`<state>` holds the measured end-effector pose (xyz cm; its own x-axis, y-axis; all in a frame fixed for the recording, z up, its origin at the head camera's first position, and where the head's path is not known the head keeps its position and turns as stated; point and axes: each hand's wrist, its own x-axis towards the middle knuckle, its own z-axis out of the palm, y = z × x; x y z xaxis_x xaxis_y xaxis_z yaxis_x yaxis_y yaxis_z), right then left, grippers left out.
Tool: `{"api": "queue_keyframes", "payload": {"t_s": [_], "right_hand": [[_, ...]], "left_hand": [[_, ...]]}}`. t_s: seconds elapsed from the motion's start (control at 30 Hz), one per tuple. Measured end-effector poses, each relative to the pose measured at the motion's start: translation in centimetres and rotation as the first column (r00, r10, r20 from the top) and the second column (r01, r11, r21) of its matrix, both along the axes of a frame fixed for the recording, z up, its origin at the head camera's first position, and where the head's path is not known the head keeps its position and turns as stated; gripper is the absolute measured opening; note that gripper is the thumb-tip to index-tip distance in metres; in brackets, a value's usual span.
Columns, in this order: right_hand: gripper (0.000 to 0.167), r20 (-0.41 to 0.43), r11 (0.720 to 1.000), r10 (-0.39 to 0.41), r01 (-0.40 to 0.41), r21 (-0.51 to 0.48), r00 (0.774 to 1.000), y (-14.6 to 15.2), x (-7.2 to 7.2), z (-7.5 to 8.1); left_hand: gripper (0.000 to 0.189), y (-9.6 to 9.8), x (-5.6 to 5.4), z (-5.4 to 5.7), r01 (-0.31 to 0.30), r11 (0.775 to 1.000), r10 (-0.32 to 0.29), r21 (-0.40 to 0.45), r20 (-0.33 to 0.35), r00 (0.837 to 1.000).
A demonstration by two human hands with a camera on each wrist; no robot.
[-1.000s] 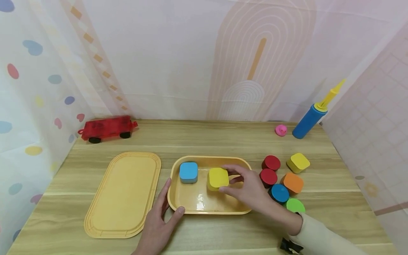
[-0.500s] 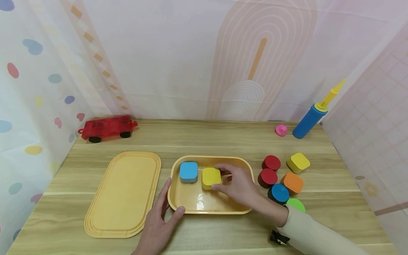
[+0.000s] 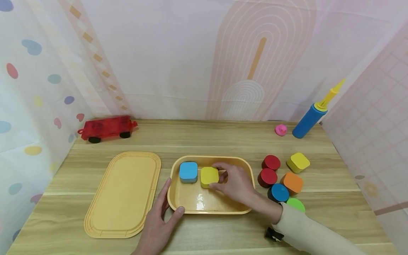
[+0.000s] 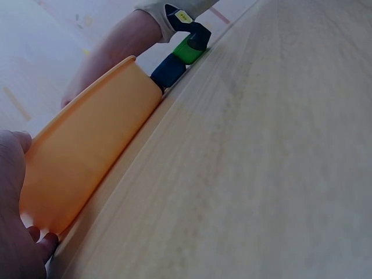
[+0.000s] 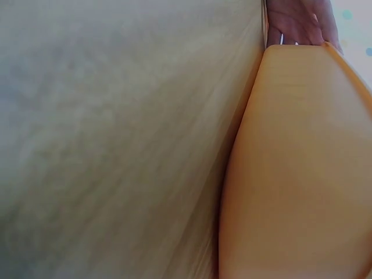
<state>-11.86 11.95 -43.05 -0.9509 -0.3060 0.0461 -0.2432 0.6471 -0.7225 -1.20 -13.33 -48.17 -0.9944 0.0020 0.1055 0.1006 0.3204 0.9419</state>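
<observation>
In the head view my right hand point(image 3: 237, 183) reaches into an orange-yellow plastic bin point(image 3: 216, 211) and pinches a rounded-square yellow block point(image 3: 209, 177) by its right side, thumb in front and a finger behind. Left of it in the bin stands a similar light blue block point(image 3: 188, 172), with a narrow gap between them. My left hand point(image 3: 158, 221) rests at the bin's front left corner, thumb along the front rim and fingers extended along the left side. The left wrist view shows the bin's outer wall point(image 4: 99, 139) beside that hand. The pinched block is hidden in both wrist views.
Right of the bin stand red point(image 3: 267, 177), blue point(image 3: 280, 193) and green round blocks point(image 3: 295, 205), plus orange point(image 3: 292, 183) and yellow square ones point(image 3: 298, 162). A flat lid point(image 3: 124, 194) lies left. Behind are a red toy car point(image 3: 108, 128), pink duck point(image 3: 281, 130) and blue pump point(image 3: 308, 122).
My right hand has moved left inside the bin, bringing the yellow block closer to the light blue one. My left hand has stayed at the bin's corner.
</observation>
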Motion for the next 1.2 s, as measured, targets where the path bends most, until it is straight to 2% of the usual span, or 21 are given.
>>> {"api": "queue_keyframes", "payload": {"t_s": [0.5,0.67,0.9,1.2], "right_hand": [[0.059,-0.004,0.999,-0.01,0.01,-0.033,1.0,-0.27,-0.44,-0.06],[0.057,-0.034,0.999,-0.007,0.005,-0.051,0.999,-0.39,-0.52,-0.21],[0.054,-0.028,0.995,-0.03,0.027,-0.097,0.999,-0.64,-0.64,-0.31],[0.053,-0.039,0.994,-0.039,0.035,-0.1,0.998,-0.65,-0.57,-0.32]], "left_hand": [[0.088,0.02,-0.07,-0.01,0.009,1.0,-0.009,0.016,0.001,1.0],[0.088,0.01,-0.17,-0.02,0.009,1.0,-0.009,0.016,-0.006,1.0],[0.088,0.01,-0.18,-0.02,0.006,1.0,-0.006,0.015,-0.003,1.0],[0.088,-0.02,-0.05,-0.05,0.006,1.0,-0.006,0.012,-0.009,1.0]]}}
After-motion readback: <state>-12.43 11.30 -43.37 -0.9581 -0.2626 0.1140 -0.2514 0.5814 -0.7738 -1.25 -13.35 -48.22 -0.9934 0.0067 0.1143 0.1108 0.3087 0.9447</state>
